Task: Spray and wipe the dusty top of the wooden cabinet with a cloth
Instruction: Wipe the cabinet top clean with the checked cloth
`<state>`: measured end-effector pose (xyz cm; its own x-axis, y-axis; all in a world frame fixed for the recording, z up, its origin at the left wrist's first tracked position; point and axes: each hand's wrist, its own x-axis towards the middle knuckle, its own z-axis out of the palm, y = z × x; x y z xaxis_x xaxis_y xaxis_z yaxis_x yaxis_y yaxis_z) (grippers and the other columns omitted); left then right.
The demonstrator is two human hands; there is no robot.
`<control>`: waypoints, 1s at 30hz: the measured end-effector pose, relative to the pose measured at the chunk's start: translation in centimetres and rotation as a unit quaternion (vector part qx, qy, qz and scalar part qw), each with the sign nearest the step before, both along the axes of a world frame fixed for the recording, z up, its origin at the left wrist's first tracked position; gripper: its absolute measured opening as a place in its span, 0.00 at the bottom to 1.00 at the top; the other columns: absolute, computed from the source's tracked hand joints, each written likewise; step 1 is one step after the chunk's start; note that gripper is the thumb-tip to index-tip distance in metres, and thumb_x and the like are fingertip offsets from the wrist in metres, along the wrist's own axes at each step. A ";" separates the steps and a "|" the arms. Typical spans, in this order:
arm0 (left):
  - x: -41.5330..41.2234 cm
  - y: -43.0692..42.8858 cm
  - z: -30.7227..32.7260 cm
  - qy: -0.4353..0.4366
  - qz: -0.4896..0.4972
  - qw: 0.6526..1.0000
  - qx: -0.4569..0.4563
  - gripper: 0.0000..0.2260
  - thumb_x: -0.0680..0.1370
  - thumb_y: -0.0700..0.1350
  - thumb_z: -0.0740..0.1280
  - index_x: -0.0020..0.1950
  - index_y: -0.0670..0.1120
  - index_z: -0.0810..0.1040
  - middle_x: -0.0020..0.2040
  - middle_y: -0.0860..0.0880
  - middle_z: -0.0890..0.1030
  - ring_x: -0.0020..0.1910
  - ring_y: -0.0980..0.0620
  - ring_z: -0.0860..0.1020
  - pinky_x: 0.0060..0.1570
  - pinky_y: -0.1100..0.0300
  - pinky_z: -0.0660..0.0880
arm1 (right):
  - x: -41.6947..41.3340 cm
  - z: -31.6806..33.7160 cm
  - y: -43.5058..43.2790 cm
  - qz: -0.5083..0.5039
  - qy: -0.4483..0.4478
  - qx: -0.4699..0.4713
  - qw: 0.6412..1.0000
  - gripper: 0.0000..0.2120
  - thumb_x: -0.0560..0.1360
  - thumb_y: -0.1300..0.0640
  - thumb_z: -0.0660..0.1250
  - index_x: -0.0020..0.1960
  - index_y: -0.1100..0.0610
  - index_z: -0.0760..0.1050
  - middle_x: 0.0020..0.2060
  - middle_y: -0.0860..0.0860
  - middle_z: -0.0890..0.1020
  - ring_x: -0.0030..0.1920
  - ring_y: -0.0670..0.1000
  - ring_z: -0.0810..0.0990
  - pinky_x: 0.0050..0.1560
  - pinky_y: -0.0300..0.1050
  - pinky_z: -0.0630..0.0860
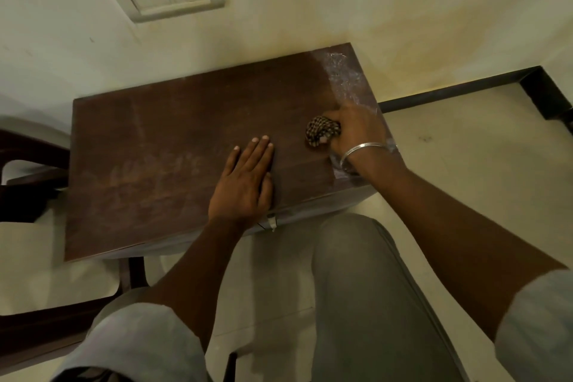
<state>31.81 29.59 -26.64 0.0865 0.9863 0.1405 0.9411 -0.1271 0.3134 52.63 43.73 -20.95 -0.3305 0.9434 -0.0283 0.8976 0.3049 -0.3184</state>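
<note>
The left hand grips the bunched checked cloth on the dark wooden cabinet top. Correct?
No: the head view shows the right hand gripping the bunched checked cloth on the dark wooden cabinet top; the left hand lies flat beside it.

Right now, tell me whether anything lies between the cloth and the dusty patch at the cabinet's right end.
Nothing visible does. The right hand grips the cloth on the cabinet top, beside the dusty patch. The left hand lies flat on the cloth's other side, out of the way.

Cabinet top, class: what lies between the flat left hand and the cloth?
Only bare cabinet top separates the left hand from the cloth, per the head view.
</note>
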 end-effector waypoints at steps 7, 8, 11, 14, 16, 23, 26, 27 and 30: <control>-0.1 0.0 -0.4 -0.003 -0.001 1.000 0.011 0.26 0.82 0.49 0.52 0.80 0.44 0.64 0.81 0.47 0.63 0.81 0.50 0.58 0.80 0.47 0.53 | -0.1 0.6 -0.7 0.004 -0.014 -0.015 1.000 0.18 0.69 0.59 0.73 0.58 0.50 0.80 0.53 0.55 0.79 0.54 0.58 0.78 0.51 0.46 0.76; 0.0 0.0 -0.4 -0.004 -0.002 1.000 0.013 0.26 0.82 0.49 0.52 0.80 0.44 0.64 0.81 0.47 0.63 0.81 0.50 0.58 0.80 0.47 0.53 | 0.5 0.2 -1.6 0.010 -0.015 -0.006 1.000 0.18 0.68 0.58 0.74 0.58 0.49 0.80 0.53 0.55 0.78 0.54 0.58 0.78 0.50 0.46 0.76; 0.1 0.0 -0.3 -0.003 -0.002 1.000 0.013 0.26 0.82 0.49 0.52 0.80 0.43 0.64 0.81 0.47 0.63 0.81 0.50 0.59 0.80 0.47 0.53 | 1.6 0.0 -2.6 0.014 -0.015 0.005 1.000 0.22 0.67 0.56 0.75 0.60 0.48 0.79 0.55 0.55 0.77 0.55 0.59 0.77 0.52 0.50 0.78; -0.1 0.0 -0.3 -0.005 -0.003 1.000 0.011 0.26 0.82 0.49 0.52 0.80 0.44 0.64 0.81 0.47 0.63 0.81 0.51 0.58 0.80 0.48 0.52 | 0.7 0.7 -1.4 0.011 -0.016 -0.013 1.000 0.22 0.69 0.58 0.74 0.62 0.48 0.78 0.57 0.55 0.77 0.58 0.59 0.76 0.54 0.49 0.76; 0.0 -0.1 -0.2 -0.007 -0.002 1.000 0.009 0.26 0.82 0.49 0.52 0.80 0.44 0.64 0.81 0.47 0.63 0.81 0.51 0.58 0.80 0.48 0.52 | 0.4 1.0 -1.5 0.004 -0.017 -0.017 1.000 0.22 0.69 0.59 0.74 0.62 0.48 0.78 0.57 0.55 0.77 0.59 0.59 0.76 0.55 0.49 0.76; 0.0 -0.4 -0.2 -0.009 -0.002 1.000 0.007 0.26 0.82 0.49 0.52 0.80 0.43 0.65 0.80 0.47 0.63 0.81 0.50 0.59 0.79 0.46 0.54 | 2.9 0.0 -5.8 0.019 -0.013 -0.025 0.999 0.23 0.67 0.54 0.75 0.61 0.47 0.78 0.55 0.54 0.75 0.56 0.57 0.75 0.51 0.51 0.77; -0.1 -0.4 -0.2 -0.011 -0.004 1.000 0.004 0.26 0.82 0.50 0.51 0.80 0.44 0.64 0.81 0.47 0.62 0.81 0.51 0.57 0.80 0.47 0.53 | 1.8 0.6 -4.7 -0.010 -0.010 -0.031 0.999 0.24 0.68 0.56 0.75 0.63 0.45 0.77 0.57 0.53 0.75 0.58 0.57 0.75 0.52 0.51 0.78; -0.1 -0.4 -0.2 -0.010 -0.004 1.000 0.004 0.26 0.82 0.50 0.51 0.80 0.44 0.64 0.81 0.48 0.62 0.81 0.52 0.57 0.80 0.47 0.53 | 1.4 0.8 -4.5 -0.018 -0.005 -0.037 0.999 0.25 0.68 0.57 0.75 0.63 0.45 0.77 0.58 0.53 0.75 0.59 0.57 0.75 0.54 0.52 0.77; -0.2 -0.6 -0.2 -0.005 -0.002 1.000 0.004 0.26 0.82 0.50 0.51 0.80 0.44 0.64 0.81 0.48 0.62 0.81 0.52 0.57 0.80 0.48 0.52 | 1.7 0.9 -5.3 -0.008 -0.010 -0.037 0.999 0.23 0.68 0.57 0.75 0.63 0.47 0.77 0.58 0.54 0.74 0.59 0.57 0.74 0.55 0.51 0.77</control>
